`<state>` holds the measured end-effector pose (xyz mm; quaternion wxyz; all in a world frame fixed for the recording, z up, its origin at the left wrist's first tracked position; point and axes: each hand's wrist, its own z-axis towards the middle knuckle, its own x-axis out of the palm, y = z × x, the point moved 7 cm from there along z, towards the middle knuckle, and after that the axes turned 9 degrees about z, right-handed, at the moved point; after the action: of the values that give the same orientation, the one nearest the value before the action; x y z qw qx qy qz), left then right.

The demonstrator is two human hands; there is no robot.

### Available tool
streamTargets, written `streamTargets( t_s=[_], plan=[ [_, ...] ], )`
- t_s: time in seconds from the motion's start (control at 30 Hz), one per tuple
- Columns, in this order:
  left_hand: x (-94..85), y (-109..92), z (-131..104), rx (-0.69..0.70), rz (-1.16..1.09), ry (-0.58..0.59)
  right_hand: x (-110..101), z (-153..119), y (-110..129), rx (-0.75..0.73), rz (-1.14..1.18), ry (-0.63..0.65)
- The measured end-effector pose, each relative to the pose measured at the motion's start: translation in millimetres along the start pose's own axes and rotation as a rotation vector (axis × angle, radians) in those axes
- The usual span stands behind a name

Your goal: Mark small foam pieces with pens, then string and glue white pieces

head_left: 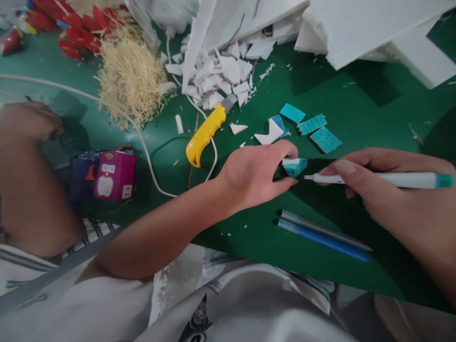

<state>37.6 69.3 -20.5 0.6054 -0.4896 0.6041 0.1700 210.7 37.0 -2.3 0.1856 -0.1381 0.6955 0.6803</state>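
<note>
left grip (245,173) pinching teal-white piece (295,168) at its fingertips (291,181), right grip (392,202) closed round marker (409,179)

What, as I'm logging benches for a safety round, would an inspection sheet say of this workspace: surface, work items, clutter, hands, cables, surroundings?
Surface: green table, small white crumbs scattered on it.
Work items: teal-and-white piece and white pen, both held; three teal pieces lie beyond; blue pen and grey pen lie nearer the wearer.
Clutter: white scraps, straw-like shreds, red items; yellow-handled cutter lies loose.
Hands: left hand grips the piece; right hand holds the pen, tip towards it.
Cables: white cable crosses the table towards the left forearm.
Surroundings: another person's arm at left, near a magenta box.
</note>
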Motion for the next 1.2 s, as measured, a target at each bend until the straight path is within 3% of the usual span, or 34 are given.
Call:
streamTargets(
  t_s=[0.13, 0.3, 0.5, 0.8, 1.0, 1.2],
  plan=[
    [-0.5, -0.6, -0.6, 0.005, -0.01, 0.005, -3.2, -0.3, -1.9, 0.0, -0.01, -0.068],
    [-0.9, 0.3, -0.3, -0.012, -0.007, 0.021, -0.8, -3.2, -2.0, -0.031, 0.055, -0.005],
    [-1.4, -0.5, 0.2, -0.016, 0.003, 0.029, -5.9, -3.1, 5.2, -0.027, 0.024, -0.086],
    [1.4, -0.8, -2.1, -0.007, 0.044, 0.035, -3.7, 0.7, 1.7, 0.053, 0.031, -0.057],
    [-1.4, -3.6, -8.4, 0.087, -0.012, -0.046, -4.7, -0.4, -0.3, 0.009, 0.095, -0.059],
    [-7.9, -0.6, -17.1, -0.006, 0.138, -0.176, -9.6, -3.1, -4.7, -0.022, 0.05, -0.136]
  ],
)
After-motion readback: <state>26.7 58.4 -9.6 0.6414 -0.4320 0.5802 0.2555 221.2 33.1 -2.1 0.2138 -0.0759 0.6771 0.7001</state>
